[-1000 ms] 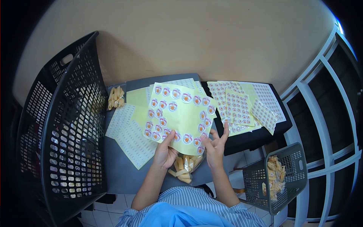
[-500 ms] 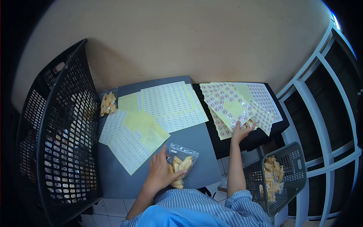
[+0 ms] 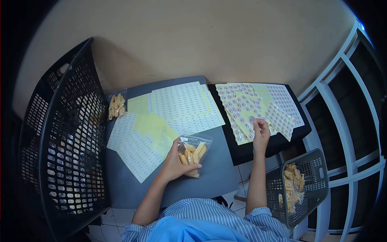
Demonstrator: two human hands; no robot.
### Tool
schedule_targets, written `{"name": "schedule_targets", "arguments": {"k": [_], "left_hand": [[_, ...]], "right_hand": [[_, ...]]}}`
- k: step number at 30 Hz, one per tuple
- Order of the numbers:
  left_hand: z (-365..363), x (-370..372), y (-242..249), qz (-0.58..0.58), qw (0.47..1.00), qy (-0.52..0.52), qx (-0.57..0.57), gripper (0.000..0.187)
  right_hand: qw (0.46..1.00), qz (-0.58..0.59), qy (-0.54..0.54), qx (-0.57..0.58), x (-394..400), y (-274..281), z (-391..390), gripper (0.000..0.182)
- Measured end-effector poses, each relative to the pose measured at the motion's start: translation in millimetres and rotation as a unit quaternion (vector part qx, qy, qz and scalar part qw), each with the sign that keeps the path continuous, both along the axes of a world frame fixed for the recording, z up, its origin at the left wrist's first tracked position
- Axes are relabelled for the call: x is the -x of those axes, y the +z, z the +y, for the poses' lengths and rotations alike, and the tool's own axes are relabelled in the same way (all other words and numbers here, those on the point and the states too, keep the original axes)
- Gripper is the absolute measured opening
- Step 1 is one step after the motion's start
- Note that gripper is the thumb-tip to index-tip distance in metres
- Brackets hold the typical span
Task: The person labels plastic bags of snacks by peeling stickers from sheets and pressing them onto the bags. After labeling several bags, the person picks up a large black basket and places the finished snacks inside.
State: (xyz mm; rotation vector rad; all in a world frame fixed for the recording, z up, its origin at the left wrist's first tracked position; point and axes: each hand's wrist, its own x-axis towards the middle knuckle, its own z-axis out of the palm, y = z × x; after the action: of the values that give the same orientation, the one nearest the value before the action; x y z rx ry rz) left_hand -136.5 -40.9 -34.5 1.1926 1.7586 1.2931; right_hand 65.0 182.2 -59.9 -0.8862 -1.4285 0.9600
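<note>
My left hand [image 3: 174, 164] grips the lower left side of a clear zip bag [image 3: 194, 154] of pale yellow stick-shaped pieces, above the grey table. A small white label shows near the top left of the bag. Over the sheets of round stickers [image 3: 238, 105] on the black surface, my right hand [image 3: 260, 128] pinches one round sticker [image 3: 252, 119] between thumb and finger. Sheets of small printed labels [image 3: 177, 101] lie across the grey table, left of the sticker sheets.
A tall dark basket [image 3: 74, 121] holding packs stands at the left. Another filled bag [image 3: 117, 105] lies at the table's back left corner. At the lower right a grey basket [image 3: 314, 177] holds several bags. Metal framing [image 3: 350, 117] rises on the right.
My right hand has risen off the sticker sheets with a round sticker at its fingertips. My left hand has closed round the bag, which is now more upright and slightly farther up.
</note>
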Motion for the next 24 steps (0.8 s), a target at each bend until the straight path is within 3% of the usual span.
{"name": "schedule_targets", "arguments": {"k": [1,4,6,11,24], "left_hand": [[0,1,-2,0.027,1.0,-0.01,-0.003,0.098],[-1,-4,-7,-0.016,1.0,-0.002,-0.003,0.099],[-1,-5,-9,-0.03,1.0,-0.001,-0.007,0.101],[-2,-7,-9,-0.066,0.997,0.013,-0.033,0.105],[-7,-3,-7,-0.092,0.995,-0.008,-0.027,0.115]], "right_hand": [[0.993,0.005,0.097,0.059,8,29,-22,0.004],[0.93,-0.052,0.354,0.088,22,62,-57,0.005],[0.902,-0.114,0.406,0.093,35,58,-73,0.009],[0.888,-0.199,0.41,0.062,63,68,-112,0.012],[0.923,-0.232,0.307,-0.013,75,46,-137,0.012]]}}
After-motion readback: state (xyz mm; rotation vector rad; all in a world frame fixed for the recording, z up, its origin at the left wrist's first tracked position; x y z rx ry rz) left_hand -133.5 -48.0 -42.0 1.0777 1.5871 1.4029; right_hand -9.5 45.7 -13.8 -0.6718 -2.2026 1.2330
